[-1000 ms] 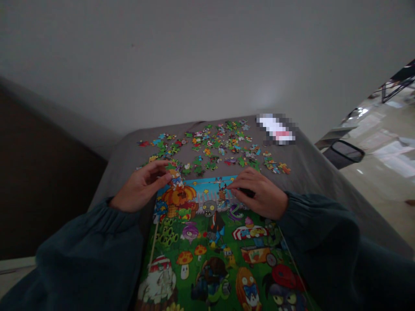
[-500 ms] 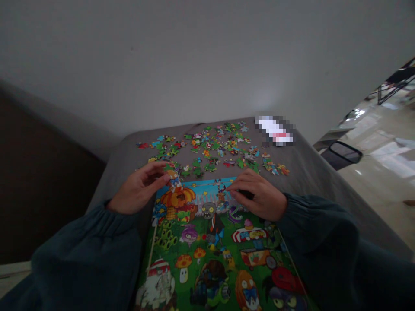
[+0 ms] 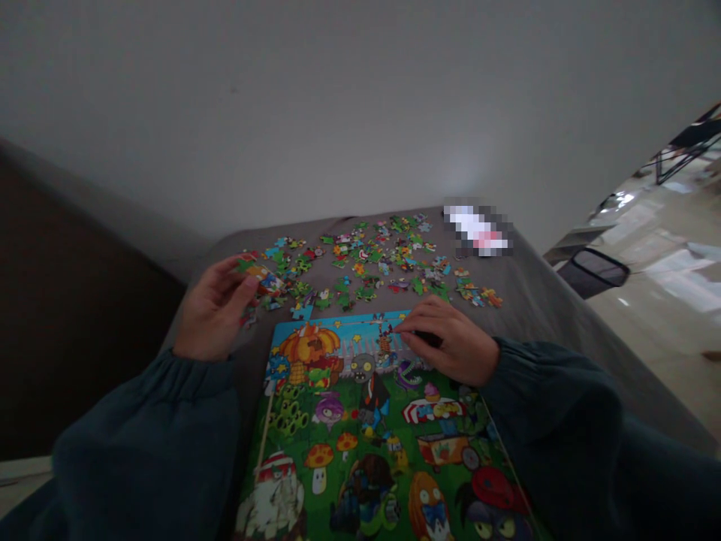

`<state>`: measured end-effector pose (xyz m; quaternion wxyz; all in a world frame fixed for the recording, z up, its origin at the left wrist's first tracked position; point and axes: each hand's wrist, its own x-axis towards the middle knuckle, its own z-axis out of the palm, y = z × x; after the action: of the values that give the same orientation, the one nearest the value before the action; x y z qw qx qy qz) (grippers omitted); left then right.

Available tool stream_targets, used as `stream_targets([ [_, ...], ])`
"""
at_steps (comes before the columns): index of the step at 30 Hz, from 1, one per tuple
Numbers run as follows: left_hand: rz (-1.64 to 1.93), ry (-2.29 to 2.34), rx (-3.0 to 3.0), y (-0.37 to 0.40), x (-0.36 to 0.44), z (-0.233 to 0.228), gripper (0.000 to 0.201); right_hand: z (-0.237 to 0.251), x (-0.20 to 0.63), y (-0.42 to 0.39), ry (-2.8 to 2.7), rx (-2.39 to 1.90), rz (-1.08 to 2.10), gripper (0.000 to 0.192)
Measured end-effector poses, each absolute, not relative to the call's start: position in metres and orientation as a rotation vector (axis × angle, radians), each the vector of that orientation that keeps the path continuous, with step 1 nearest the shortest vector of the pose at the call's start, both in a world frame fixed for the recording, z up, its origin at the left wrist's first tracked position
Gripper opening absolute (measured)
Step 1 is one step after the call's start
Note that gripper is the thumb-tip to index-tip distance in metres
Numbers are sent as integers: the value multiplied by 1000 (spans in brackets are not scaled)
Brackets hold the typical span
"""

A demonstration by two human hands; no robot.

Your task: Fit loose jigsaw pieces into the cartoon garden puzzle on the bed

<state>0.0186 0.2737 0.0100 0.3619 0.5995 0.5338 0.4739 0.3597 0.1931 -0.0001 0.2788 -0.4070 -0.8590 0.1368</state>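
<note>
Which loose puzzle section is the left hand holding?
The orange section with blue and white patches, pinched between thumb and fingers of the left hand. The scattered pieces lie on the grey cloth instead.

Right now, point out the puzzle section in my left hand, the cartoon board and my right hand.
Puzzle section (image 3: 268, 279): head view, on its printed face.
Cartoon board (image 3: 383, 432): head view, near the middle of its printed face.
Right hand (image 3: 454, 340): head view, on its back.

A jigsaw section (image 3: 263, 276) in orange, green and blue is held tilted beside scattered loose jigsaw pieces (image 3: 363, 254). Nearer the camera lies a cartoon-printed board (image 3: 345, 412) showing mushrooms and a pumpkin.
</note>
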Motion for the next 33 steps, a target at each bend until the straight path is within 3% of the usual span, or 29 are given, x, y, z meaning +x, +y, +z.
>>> stream_targets([
  [7, 1412, 1388, 1458, 279, 10, 10, 48, 4, 409, 217, -2151, -1300, 104, 22],
  [12, 1538, 1353, 1419, 289, 7, 0, 54, -10, 464, 242, -2046, -1612, -20, 34],
  [21, 1745, 1286, 1335, 304, 10, -13, 68, -45, 460, 264, -2122, -1808, -58, 44],
  [33, 1839, 1362, 1237, 316, -12, -18, 49, -49, 459, 269, -2063, -1678, 25, 30],
])
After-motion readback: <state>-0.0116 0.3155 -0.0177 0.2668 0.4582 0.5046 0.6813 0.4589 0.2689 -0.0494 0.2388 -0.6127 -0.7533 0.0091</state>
